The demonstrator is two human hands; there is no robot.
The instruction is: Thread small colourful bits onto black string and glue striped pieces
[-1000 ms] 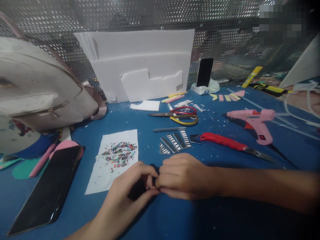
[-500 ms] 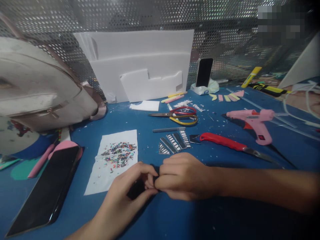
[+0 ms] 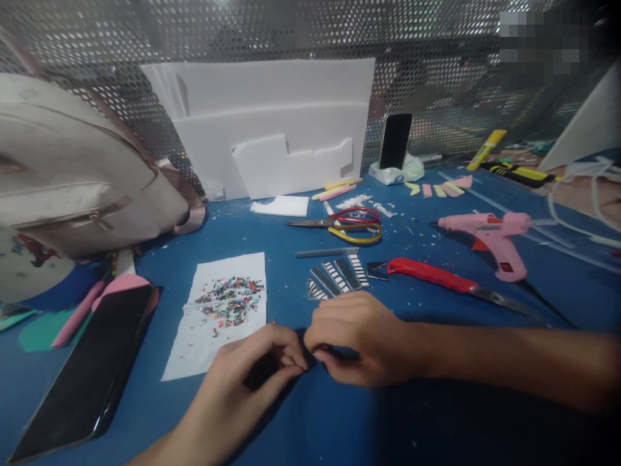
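Observation:
My left hand [image 3: 259,369] rests low over the blue table, thumb and fingertips pinched together; what lies between them, if anything, is too small to make out. Just beside it is my right hand [image 3: 361,340], its fingers curled and the tips hidden from me, with a small gap between the two hands. Left of them lies a white paper sheet [image 3: 182,356] carrying many tiny multicoloured bits [image 3: 233,301]. Directly beyond my right hand several black-and-white striped strips [image 3: 334,275] lie fanned out, with a thin grey stick [image 3: 327,252] behind them.
Scissors [image 3: 359,223] with red and yellow handles lie farther back. On the right are a red-handled cutter [image 3: 431,275] and a pink glue gun [image 3: 490,226]. A large dark phone [image 3: 87,369] and a pale bag [image 3: 92,168] fill the left. White foam board [image 3: 272,123] stands behind.
My right hand has drawn slightly away from my left, opening a gap between them, and its fingers have curled more. The left hand stays nearly in place.

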